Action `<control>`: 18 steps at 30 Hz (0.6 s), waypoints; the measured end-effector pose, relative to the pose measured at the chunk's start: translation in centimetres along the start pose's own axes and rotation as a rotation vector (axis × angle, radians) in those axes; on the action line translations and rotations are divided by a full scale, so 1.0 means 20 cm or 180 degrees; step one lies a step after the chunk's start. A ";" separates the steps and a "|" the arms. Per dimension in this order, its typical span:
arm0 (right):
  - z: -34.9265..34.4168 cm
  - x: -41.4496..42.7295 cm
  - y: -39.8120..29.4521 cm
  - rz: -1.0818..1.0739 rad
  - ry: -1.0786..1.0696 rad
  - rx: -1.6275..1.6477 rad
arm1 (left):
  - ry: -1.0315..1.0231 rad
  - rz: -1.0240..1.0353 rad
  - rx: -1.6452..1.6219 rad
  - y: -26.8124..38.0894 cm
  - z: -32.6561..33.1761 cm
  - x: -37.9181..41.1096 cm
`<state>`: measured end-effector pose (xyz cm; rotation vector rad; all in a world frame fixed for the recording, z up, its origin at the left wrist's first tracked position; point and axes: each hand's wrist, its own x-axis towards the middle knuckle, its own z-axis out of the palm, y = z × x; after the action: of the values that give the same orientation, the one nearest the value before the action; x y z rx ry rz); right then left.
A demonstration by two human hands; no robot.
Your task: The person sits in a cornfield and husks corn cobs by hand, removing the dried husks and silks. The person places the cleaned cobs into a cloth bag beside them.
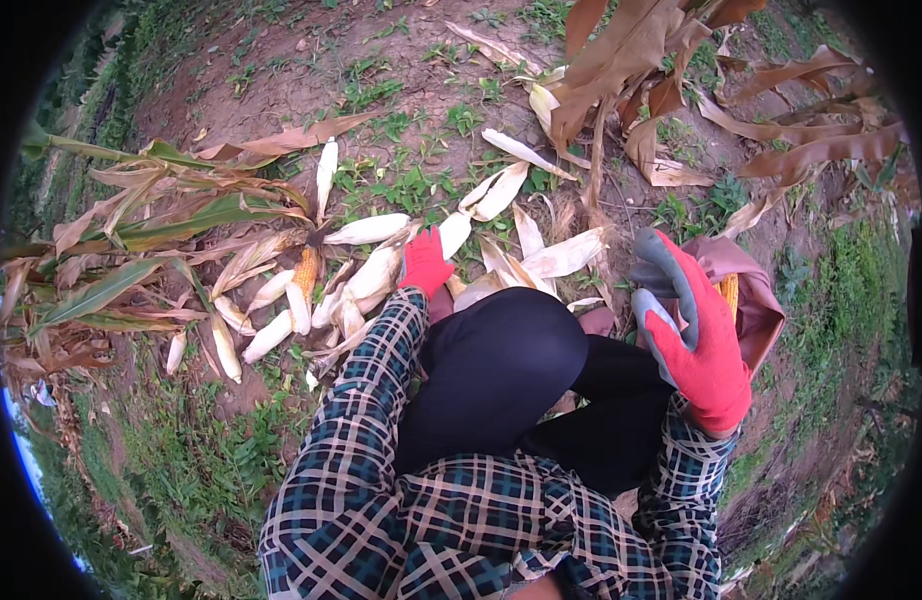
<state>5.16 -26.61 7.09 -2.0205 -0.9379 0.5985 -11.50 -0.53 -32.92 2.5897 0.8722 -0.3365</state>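
Note:
My left hand (428,264), in a red and grey work glove, reaches down onto a heap of corn ears in pale husks. It touches a husked ear (377,271) on its left, and another pale ear (454,234) lies against its right side. Its fingertips are hidden, so the grip does not show. My right hand (690,330), gloved alike, is raised with the fingers curved apart and nothing between them. Just behind it stands an open reddish-brown bag (761,311), in which a bare yellow corn cob (728,292) shows.
Cut corn stalks with dry leaves (153,217) lie to the left. A partly bared yellow ear (306,274) rests among them. Brown dry stalks (618,75) rise at the upper right. Loose husks (562,255) lie before my bent knee (506,360). Low weeds (408,187) dot the soil.

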 end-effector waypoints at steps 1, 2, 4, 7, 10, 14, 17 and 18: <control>-0.01 0.01 0.01 -0.0301 -0.0045 -0.0699 | -0.0049 -0.0120 0.0234 0.02 0.03 0.01; -0.01 0.01 -0.02 -0.0240 -0.0082 -0.0732 | 0.0116 -0.0117 0.0494 0.05 0.06 0.02; 0.00 0.01 -0.02 -0.0565 -0.0127 -0.1030 | -0.0071 -0.0258 0.0775 0.10 0.04 0.07; 0.00 -0.01 -0.04 -0.0571 -0.0269 -0.1287 | -0.0171 -0.0303 0.1058 0.13 0.00 0.12; -0.03 -0.02 -0.03 -0.0595 -0.0164 -0.1275 | -0.0084 -0.0301 0.0244 0.08 -0.04 0.17; -0.06 -0.03 -0.03 -0.0702 0.0210 -0.1179 | 0.0251 -0.0304 -0.2180 0.00 -0.32 0.15; -0.08 -0.05 -0.02 -0.1029 0.0460 -0.1030 | 0.0691 0.0138 -0.3995 0.10 -0.68 0.14; -0.08 -0.05 0.01 -0.1134 0.0543 -0.0964 | 0.0827 0.0405 -0.4311 0.22 -0.90 0.10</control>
<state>5.67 -28.13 7.91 -2.0534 -1.3047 0.0910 -5.43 4.91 -16.26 1.3895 0.6318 0.4991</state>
